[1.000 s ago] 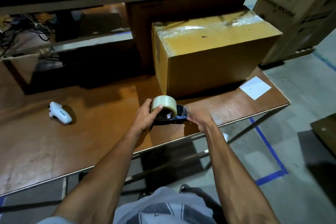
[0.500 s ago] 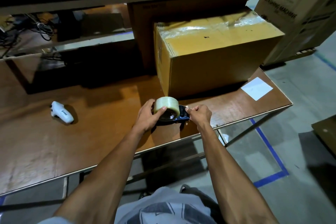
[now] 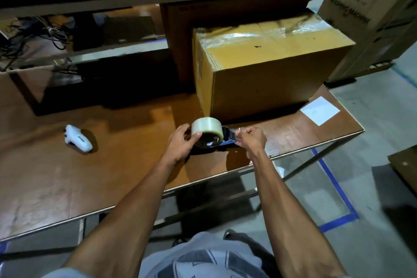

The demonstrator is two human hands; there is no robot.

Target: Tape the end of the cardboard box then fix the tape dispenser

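A: Left to right, then. We see a white gadget (image 3: 77,138) lying towards the table's (image 3: 45,178) left side, well apart from the action.

B: Now the left hand (image 3: 180,144), fingers wrapped round the roll (image 3: 208,130) on the dispenser (image 3: 225,140), near the front edge.

A: The dispenser's long axis runs left to right, roll end left, cutter end right. The right hand (image 3: 251,140) is nearer the cutter, fingers pinching what we take for the tape end there.

B: Behind them stands the box (image 3: 266,70) at the back right corner, top already taped. We reckon the fix comes next, tape drawn rightward.
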